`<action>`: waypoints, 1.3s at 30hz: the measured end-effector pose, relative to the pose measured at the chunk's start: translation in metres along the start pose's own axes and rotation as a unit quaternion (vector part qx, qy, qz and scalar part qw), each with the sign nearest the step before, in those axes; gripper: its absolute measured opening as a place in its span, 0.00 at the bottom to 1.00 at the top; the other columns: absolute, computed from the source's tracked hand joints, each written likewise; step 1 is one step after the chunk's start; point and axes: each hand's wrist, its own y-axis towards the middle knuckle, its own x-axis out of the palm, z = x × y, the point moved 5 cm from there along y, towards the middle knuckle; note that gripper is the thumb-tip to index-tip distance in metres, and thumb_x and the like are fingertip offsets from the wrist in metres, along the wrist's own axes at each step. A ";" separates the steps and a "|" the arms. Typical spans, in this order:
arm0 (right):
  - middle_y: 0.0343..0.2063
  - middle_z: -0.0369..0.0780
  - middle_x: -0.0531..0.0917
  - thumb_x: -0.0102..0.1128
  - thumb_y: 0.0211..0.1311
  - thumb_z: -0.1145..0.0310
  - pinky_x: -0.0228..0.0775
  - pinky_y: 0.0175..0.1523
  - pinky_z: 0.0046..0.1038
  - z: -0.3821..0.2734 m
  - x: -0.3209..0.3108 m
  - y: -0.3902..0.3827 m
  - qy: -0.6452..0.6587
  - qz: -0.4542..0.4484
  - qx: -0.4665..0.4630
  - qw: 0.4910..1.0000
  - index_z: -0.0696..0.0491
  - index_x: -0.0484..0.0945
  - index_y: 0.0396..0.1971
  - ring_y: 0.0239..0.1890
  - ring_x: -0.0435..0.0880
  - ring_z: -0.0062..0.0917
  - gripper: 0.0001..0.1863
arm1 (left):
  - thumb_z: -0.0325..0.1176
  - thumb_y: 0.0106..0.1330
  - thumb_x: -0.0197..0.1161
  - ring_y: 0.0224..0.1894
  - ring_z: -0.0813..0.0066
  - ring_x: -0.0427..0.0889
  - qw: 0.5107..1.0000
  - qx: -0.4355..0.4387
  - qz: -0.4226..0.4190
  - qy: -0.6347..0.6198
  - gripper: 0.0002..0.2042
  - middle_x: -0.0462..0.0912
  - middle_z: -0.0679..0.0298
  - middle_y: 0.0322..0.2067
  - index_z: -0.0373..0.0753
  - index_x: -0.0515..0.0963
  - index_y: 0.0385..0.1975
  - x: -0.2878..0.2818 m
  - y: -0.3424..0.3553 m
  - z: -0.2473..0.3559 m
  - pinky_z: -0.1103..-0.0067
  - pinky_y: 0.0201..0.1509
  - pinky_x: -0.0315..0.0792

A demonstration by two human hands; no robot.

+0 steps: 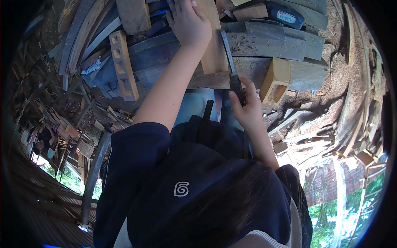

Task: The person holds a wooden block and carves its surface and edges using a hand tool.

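My right hand [248,101] is wrapped round the dark handle of a chisel [228,51]. Its long, narrow metal blade points away from me, along the right edge of a light-brown wooden board [215,53]. Whether the blade touches that edge, I cannot tell. Over the far left part of the board rests my left hand [190,22], holding it with bent fingers partly cut off by the picture's upper edge. The board lies lengthwise on a worn timber bench [264,70], its near end close to the bench's front edge.
A yellowish hollowed wood block [276,80] stands right of my right hand. On the left leans a wood piece with several notches [124,66]. A dark blue case-like object [285,16] sits at the far right of the bench. Wood scraps [297,120] litter the ground.
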 end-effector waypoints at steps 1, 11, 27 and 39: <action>0.37 0.51 0.84 0.58 0.67 0.72 0.77 0.41 0.33 0.001 0.002 0.000 0.022 -0.024 0.024 0.999 0.54 0.68 0.63 0.36 0.87 0.39 0.25 | 0.41 0.81 0.33 0.75 0.52 0.56 1.000 0.000 0.000 0.000 0.26 0.55 0.50 0.73 0.35 0.53 0.73 -0.001 0.000 0.001 0.59 0.74 0.52; 0.39 0.50 0.84 0.60 0.64 0.74 0.78 0.45 0.34 0.005 0.001 -0.006 -0.041 0.079 -0.145 0.985 0.52 0.73 0.63 0.41 0.86 0.42 0.26 | 0.40 0.81 0.34 0.75 0.46 0.53 0.998 -0.034 -0.007 -0.051 0.28 0.53 0.40 0.72 0.27 0.47 0.73 0.001 0.002 -0.002 0.64 0.77 0.50; 0.49 0.55 0.81 0.56 0.66 0.78 0.75 0.54 0.34 0.012 0.022 0.003 0.016 0.028 -0.152 0.988 0.54 0.65 0.63 0.53 0.83 0.48 0.25 | 0.36 0.80 0.34 0.76 0.47 0.50 0.992 -0.055 -0.025 -0.110 0.25 0.52 0.41 0.73 0.32 0.49 0.73 0.009 0.000 -0.006 0.65 0.78 0.48; 0.46 0.55 0.82 0.56 0.64 0.78 0.77 0.50 0.36 -0.002 0.013 0.012 -0.009 0.031 -0.154 0.988 0.54 0.67 0.61 0.48 0.84 0.50 0.25 | 0.34 0.80 0.35 0.76 0.49 0.51 0.992 -0.053 -0.020 -0.112 0.24 0.52 0.42 0.73 0.32 0.51 0.73 0.009 -0.003 -0.010 0.66 0.77 0.49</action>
